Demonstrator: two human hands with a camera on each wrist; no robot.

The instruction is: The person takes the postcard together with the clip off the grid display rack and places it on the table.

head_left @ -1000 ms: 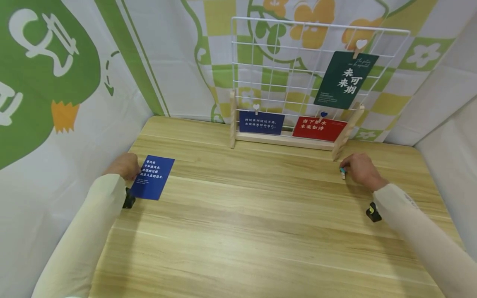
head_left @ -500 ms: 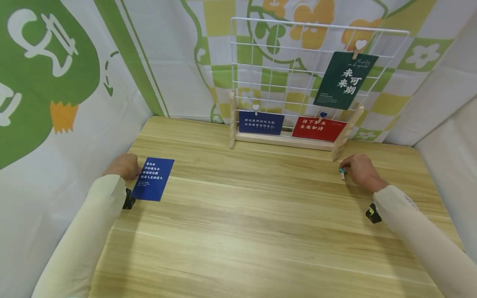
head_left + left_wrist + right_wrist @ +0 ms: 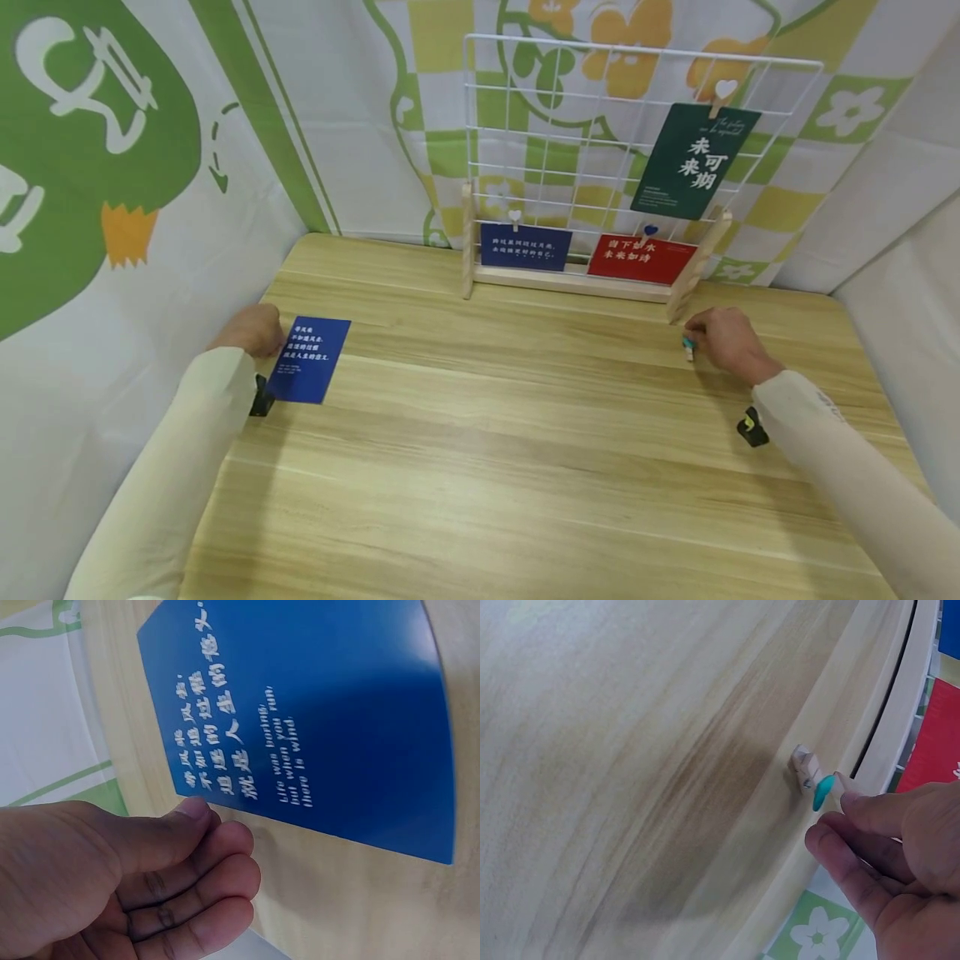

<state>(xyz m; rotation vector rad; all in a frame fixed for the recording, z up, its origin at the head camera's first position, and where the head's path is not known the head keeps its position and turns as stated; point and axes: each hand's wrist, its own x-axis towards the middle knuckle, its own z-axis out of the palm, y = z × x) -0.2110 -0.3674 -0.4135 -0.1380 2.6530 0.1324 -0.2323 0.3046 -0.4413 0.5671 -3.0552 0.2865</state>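
Note:
At the left of the table, my left hand (image 3: 257, 331) pinches the edge of a blue card (image 3: 309, 360) with white lettering. In the left wrist view the thumb (image 3: 191, 808) lies at the card's edge, with the other fingers curled below it. On the right side my right hand (image 3: 723, 340) holds a small wooden clothespin (image 3: 805, 766) by its teal end (image 3: 823, 792), between thumb and forefinger. The clothespin's wooden legs point away from the fingertips, close over the tabletop.
Behind them stands a white wire grid (image 3: 558, 133) on a wooden base (image 3: 573, 284). Heart-topped clothespins hold a green card (image 3: 693, 167), a smaller blue card (image 3: 525, 247) and a red card (image 3: 637, 259) on it. Patterned cloth (image 3: 360, 167) borders the wooden table (image 3: 480, 450).
The blue card in my left hand has shifted very slightly to the right and toward me. Both hands stay almost in place, the right one still with the clothespin.

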